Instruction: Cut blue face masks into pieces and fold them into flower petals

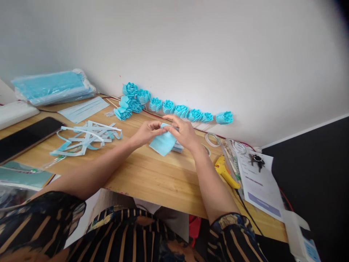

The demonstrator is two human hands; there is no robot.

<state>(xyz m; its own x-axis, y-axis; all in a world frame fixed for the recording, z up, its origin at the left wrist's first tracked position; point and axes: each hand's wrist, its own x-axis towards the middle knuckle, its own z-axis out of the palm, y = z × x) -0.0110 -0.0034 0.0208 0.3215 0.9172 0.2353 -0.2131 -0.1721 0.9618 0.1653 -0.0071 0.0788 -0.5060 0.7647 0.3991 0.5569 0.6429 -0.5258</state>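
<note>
A light blue piece of mask fabric point(164, 142) is held up over the middle of the wooden table. My left hand point(148, 131) pinches its upper left edge between thumb and fingers. My right hand point(183, 131) has its thumb and fingers on the upper right edge, its index finger stretched towards the left. Under and behind my right hand lie more pale fabric pieces point(178, 147), partly hidden. Beyond my hands, a row of blue fabric flowers point(168, 106) stands along the wall, with several more bunched together point(125, 108) at the left end.
Cut mask strips point(87, 138) lie left, near a flat mask point(84, 108), a phone point(29, 136) and a bag of masks point(54, 87). Right are tape rolls point(212, 139), a yellow glue gun point(226, 172), papers point(256, 182) with keys point(256, 161), and a power strip point(300, 233).
</note>
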